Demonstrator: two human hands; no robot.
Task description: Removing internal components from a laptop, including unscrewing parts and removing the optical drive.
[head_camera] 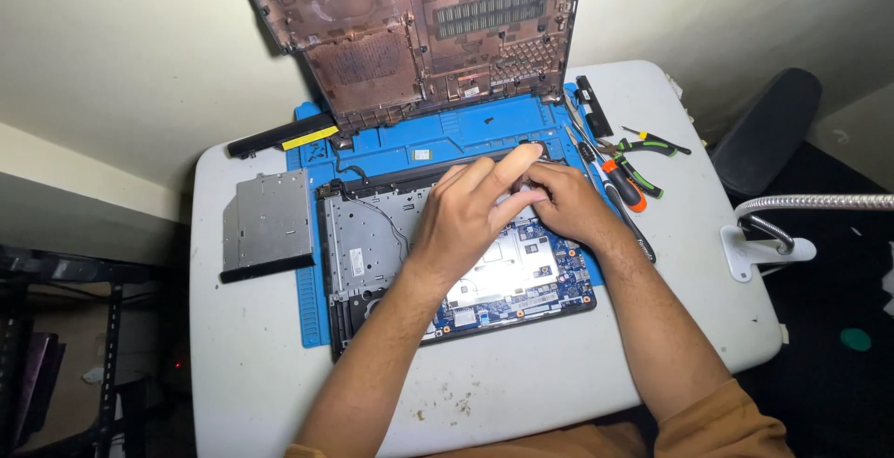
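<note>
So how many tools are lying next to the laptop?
4, all right of the laptop: tweezers, green-handled pliers, an orange-handled screwdriver, and a black screwdriver. The hands may hide more.

Warm, dim room, bright pool of light on the white table (521, 383), hard glare on the metal plate (503, 276) inside the opened laptop, surroundings falling into deep shadow, mild wide-angle bending at edges, centre sharp
</note>
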